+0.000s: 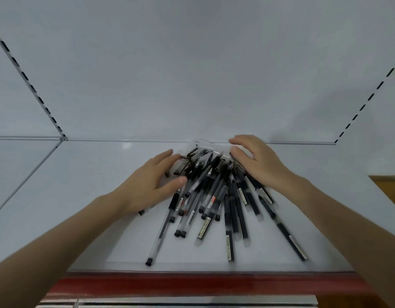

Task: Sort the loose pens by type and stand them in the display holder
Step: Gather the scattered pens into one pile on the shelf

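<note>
A heap of several loose black and clear pens (211,203) lies fanned out on a white shelf (92,196), tips converging towards the back. My left hand (147,185) rests on the heap's left side, fingers straight and spread over the pens. At the heap's far right end my right hand (256,161) hovers with its fingers loosely bent over the pen tips. Something clear (203,144), perhaps a plastic holder, shows behind the heap; it is blurred. Neither hand grips a pen.
The shelf has a white back panel (192,74) with slotted uprights at left (30,85) and right (369,96). A red strip (203,283) runs along the shelf's front edge. A brown surface (389,187) shows at the far right.
</note>
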Tool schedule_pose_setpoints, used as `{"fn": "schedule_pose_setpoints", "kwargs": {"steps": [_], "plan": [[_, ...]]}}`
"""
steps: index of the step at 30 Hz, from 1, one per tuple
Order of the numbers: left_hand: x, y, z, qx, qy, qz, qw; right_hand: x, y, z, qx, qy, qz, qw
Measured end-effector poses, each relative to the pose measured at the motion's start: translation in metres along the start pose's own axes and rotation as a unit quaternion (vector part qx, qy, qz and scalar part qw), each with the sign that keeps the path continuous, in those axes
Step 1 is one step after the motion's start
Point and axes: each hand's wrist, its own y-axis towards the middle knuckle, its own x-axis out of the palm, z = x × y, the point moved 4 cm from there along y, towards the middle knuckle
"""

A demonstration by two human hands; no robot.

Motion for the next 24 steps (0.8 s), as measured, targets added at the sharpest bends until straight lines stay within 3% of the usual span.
{"fn": "schedule_pose_setpoints", "kwargs": {"steps": [4,11,19,24], "plan": [[0.013,-0.023,-0.002,-0.015,0.115,-0.078,0.990,-0.008,-0.063,0.016,0.068,-0.050,-0.062,0.994],[0.036,-0.015,0.037,-0.106,0.076,-0.024,0.991,0.029,-0.067,0.016,0.117,-0.144,-0.059,0.981],[0.054,0.018,0.070,-0.089,0.035,0.041,0.995,0.045,-0.030,0.007,0.126,-0.037,0.034,0.991],[0.040,0.018,0.064,-0.049,-0.080,0.080,0.992,0.032,-0.031,0.005,0.107,0.031,0.042,0.993]]}}
